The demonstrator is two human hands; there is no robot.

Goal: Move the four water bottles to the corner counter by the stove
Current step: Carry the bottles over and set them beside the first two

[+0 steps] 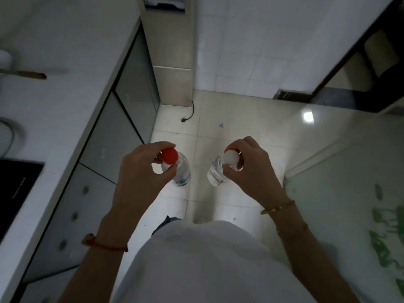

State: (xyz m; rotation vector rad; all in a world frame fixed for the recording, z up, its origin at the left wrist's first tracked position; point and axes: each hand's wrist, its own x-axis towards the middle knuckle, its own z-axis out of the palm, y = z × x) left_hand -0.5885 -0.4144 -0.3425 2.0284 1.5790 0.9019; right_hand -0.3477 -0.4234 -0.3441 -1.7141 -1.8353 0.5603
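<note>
Bottles carried by necks: left hand [140,171] fingers pinch red-capped bottle [180,171], right hand [251,169] fingers pinch white-capped bottle [216,173]. Stove [17,191] left of red-capped bottle; keep pinch firm, bottles plumb, swing toward it.

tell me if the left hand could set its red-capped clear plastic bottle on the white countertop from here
Probably yes: the left hand holds the red-capped clear plastic bottle beside the white countertop, with nothing visible between them.

A clear bottle with a red cap [170,159] is held by its neck in the left hand [140,171], and a clear bottle with a white cap [231,160] is held likewise in the right hand [251,169]. Both are carried above the pale tiled floor [251,132], with the white bench [65,73] seen on the left and a dark stove [15,189] set into it.
</note>
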